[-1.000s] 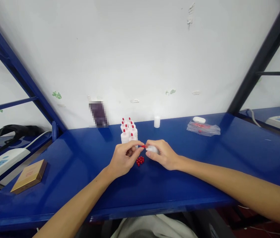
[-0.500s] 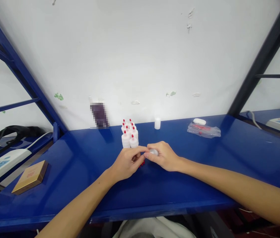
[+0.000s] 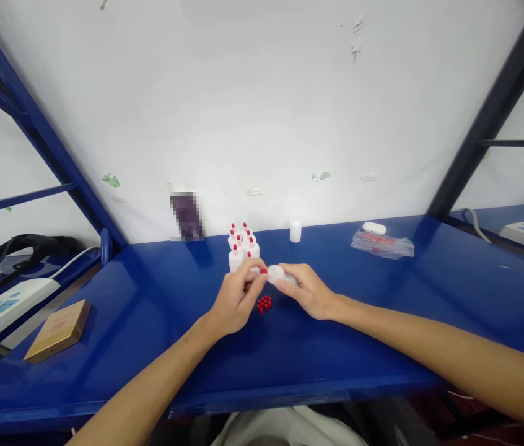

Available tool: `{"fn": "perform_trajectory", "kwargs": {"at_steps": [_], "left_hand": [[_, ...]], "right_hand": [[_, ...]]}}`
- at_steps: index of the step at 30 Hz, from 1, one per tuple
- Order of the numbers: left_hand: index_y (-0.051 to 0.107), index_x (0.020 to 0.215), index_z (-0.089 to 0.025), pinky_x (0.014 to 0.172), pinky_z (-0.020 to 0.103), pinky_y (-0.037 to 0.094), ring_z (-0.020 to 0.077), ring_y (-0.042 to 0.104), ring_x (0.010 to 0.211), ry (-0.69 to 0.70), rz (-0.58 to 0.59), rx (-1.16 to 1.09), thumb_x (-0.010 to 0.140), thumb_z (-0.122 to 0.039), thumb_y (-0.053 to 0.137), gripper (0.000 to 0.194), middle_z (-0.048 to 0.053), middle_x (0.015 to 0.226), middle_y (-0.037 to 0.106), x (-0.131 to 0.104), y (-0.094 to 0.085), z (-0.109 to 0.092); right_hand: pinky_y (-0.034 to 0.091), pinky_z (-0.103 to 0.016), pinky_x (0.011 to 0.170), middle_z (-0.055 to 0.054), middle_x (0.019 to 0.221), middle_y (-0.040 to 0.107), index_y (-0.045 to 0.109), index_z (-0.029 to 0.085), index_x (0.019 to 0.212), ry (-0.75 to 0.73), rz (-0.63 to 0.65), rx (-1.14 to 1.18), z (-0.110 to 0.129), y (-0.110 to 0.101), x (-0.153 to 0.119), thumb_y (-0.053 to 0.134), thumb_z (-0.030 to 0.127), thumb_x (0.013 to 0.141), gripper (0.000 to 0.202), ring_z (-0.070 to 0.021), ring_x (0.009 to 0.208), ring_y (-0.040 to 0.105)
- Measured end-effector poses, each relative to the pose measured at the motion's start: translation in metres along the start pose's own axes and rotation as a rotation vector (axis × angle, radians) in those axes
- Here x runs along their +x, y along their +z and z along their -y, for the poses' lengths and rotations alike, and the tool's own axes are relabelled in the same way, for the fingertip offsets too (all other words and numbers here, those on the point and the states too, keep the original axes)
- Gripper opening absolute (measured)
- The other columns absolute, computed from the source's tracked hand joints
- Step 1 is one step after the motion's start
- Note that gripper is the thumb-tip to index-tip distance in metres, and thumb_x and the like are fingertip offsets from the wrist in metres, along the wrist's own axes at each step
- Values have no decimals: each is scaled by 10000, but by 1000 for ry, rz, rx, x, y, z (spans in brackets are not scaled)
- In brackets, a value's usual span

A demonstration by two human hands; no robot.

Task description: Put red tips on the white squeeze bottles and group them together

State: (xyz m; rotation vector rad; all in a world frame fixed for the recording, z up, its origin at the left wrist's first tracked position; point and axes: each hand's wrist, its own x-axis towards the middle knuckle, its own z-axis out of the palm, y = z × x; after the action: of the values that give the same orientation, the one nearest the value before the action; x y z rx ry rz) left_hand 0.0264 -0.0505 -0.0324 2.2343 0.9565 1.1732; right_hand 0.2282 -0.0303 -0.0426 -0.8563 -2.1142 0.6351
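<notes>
My right hand (image 3: 309, 290) grips a white plastic bottle (image 3: 275, 274) that is tipped on its side, its narrow top pointing left. Between the thumb and fingertips of my left hand (image 3: 238, 294) is a small red cap (image 3: 263, 271), at the tip of the bottle. Whether the cap is seated on the tip or only touching it, I cannot tell. On the table just below my hands lies a cluster of loose red caps (image 3: 264, 303). Behind my left hand stand several upright white bottles (image 3: 236, 257) with red caps, the nearest partly hidden by my fingers.
A lone white bottle (image 3: 295, 231) stands near the wall. To its right are a clear plastic bag (image 3: 385, 244) with red pieces inside and a white oval case (image 3: 375, 228). A gold box (image 3: 59, 330) and a power strip (image 3: 8, 310) are at the left of the blue table (image 3: 336, 371).
My hands have drawn apart slightly, and the bottle's top with the red cap now shows between them. The loose red caps have come into full sight.
</notes>
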Motion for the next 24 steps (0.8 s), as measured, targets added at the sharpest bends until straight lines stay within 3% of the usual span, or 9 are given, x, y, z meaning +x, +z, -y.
{"fn": "perform_trajectory", "kwargs": {"at_steps": [3,6,11,16,24], "left_hand": [[500,1007,-202,478,190,256,75,333,463,-95,-254,32,968,-329,472,136,-97,528,399,9,-13,0],[539,1002,-200,478,194,248,79,302,459,-151,-373,126,947,-343,503,157,-99,507,359,20,-24,-1],[586,1035,-200,504,208,267,88,346,450,-141,-309,300,949,-344,486,196,-96,494,361,25,-26,1],[602,1124,-197,532,210,297,101,432,484,-131,-231,453,962,-342,456,262,-72,540,462,22,-23,6],[620,1223,-211,560,213,312,102,451,498,-123,-233,527,971,-347,465,326,-53,580,526,20,-24,11]], "right_hand": [[382,-273,664,-12,774,541,560,177,725,44,-100,14,0,-1,2,454,454,946,370,-147,707,506],[390,-275,643,-8,724,562,569,178,712,129,-103,56,1,-3,2,460,391,935,327,-151,677,526],[382,-267,597,-4,663,594,581,175,725,195,-67,101,-2,-2,0,462,394,933,324,-148,622,536],[349,-245,588,38,639,551,532,194,817,123,-75,30,-2,-2,0,481,414,942,259,-121,575,487],[316,-242,610,10,719,655,645,210,852,-54,181,-341,6,-6,-2,560,395,910,211,-129,618,541]]}}
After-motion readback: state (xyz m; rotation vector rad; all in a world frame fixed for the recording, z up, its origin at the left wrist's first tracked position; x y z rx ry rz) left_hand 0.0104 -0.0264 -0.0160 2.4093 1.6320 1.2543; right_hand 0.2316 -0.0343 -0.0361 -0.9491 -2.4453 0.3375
